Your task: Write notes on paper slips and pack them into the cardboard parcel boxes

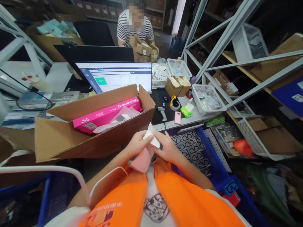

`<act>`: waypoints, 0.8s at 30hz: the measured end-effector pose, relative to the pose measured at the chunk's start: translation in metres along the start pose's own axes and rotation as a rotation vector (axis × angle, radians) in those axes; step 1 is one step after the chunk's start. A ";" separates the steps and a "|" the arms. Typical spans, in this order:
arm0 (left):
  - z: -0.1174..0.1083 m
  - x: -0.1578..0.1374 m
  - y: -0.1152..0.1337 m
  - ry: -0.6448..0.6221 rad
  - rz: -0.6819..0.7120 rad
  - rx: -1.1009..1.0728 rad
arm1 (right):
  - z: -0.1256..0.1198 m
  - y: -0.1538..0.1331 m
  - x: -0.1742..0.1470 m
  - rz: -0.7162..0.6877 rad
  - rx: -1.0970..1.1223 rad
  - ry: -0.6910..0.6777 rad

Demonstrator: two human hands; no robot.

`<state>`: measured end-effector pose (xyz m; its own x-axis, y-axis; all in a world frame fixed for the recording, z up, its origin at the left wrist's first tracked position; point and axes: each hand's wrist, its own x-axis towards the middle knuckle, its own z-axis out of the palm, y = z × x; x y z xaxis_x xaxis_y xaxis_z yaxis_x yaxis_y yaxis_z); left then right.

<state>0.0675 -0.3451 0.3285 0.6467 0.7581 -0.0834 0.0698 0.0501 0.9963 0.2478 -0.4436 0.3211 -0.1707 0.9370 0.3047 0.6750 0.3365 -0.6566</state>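
Just in front of my chest, my left hand (139, 143) and my right hand (167, 145) are both closed on a small folded white slip of paper (153, 141), pinched between thumbs and fingers. A pale pink sheet (141, 160) hangs below the slip, beside the left hand; whether the two are one piece I cannot tell. Left of my hands stands an open cardboard box (111, 140). Inside it lie a long pink box (106, 114) marked "Wakening" and a translucent plastic bag (120, 119).
A monitor (118, 78) stands behind the cardboard box. On the desk are a barcode scanner (162, 113), a yellow tape roll (175, 103), a phone-like pink item (177, 117) and white baskets (208, 99). A blue crate (214, 168) sits at lower right. A person (121, 30) is across the desk.
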 end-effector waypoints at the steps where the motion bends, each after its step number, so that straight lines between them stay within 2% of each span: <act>1: 0.006 0.004 0.005 -0.027 0.031 -0.007 | -0.005 0.002 -0.001 0.029 0.104 0.007; 6: 0.038 0.023 0.023 -0.125 0.218 0.025 | -0.037 0.018 -0.003 0.263 0.547 0.113; 9: 0.056 0.032 0.030 -0.130 0.318 0.154 | -0.056 0.033 -0.009 0.349 0.709 0.085; 13: 0.079 0.040 0.035 -0.142 0.341 0.309 | -0.070 0.060 -0.016 0.370 0.821 0.056; 15: 0.087 0.040 0.034 -0.120 0.313 0.293 | -0.074 0.073 -0.015 0.459 0.828 0.141; 18: 0.089 0.034 0.026 0.073 0.175 0.167 | -0.084 0.086 -0.007 0.580 0.974 0.422; 20: 0.084 0.024 0.019 0.235 0.034 0.102 | -0.096 0.093 -0.001 0.594 1.107 0.532; 22: 0.076 0.011 0.012 0.347 -0.054 0.069 | -0.108 0.098 0.005 0.580 1.176 0.518; 24: 0.070 -0.001 0.006 0.446 -0.062 0.050 | -0.117 0.103 0.009 0.566 1.201 0.458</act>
<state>0.1204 -0.3906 0.3332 0.2510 0.9612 -0.1148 0.1415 0.0809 0.9866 0.4002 -0.4118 0.3370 0.3176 0.9357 -0.1537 -0.4846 0.0208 -0.8745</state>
